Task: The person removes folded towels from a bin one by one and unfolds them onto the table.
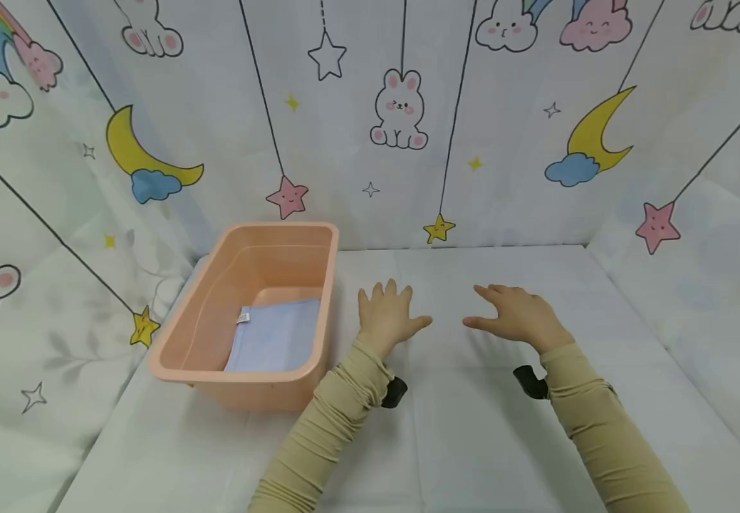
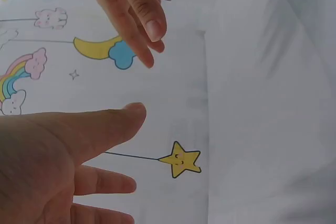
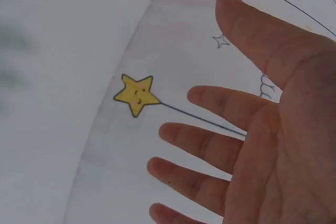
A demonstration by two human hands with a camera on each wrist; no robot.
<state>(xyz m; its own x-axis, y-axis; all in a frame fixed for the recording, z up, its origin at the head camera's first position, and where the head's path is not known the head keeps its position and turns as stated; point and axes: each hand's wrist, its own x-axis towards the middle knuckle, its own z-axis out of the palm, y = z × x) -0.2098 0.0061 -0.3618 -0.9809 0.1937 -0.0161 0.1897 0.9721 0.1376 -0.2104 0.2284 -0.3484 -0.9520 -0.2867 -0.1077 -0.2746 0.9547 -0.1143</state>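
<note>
Hovering over the white desk (image 1: 446, 442), your left hand (image 1: 385, 317) had its fingers spread and its thumb turned toward your right hand (image 1: 520, 313). Your right hand was spread as well, its thumb pointing back across the gap; the right wrist view showed its fingers apart, the lowest one cut off by the edge. The two hands stood near each other without touching.

Just beside your left hand, on its left, the peach basin (image 1: 241, 395) stood upright on the desk. Inside the basin lay the pale blue cloth (image 1: 280, 338), with a small white tag (image 1: 243, 316) at its far left corner. The basin's right wall stood between your left hand and the cloth, and its near rim hid the cloth's lower edge. Your left sleeve (image 1: 327, 427) crossed in front of the basin's near right corner. A black piece (image 1: 395, 393) showed at your left wrist, and another showed at your right, beside the right sleeve (image 1: 607, 434).

Behind the desk hung the printed curtain (image 1: 344, 128), with rabbits, moons and stars; one yellow star (image 1: 439, 229) sat just above the desk's back edge. Similar panels closed in both sides.
</note>
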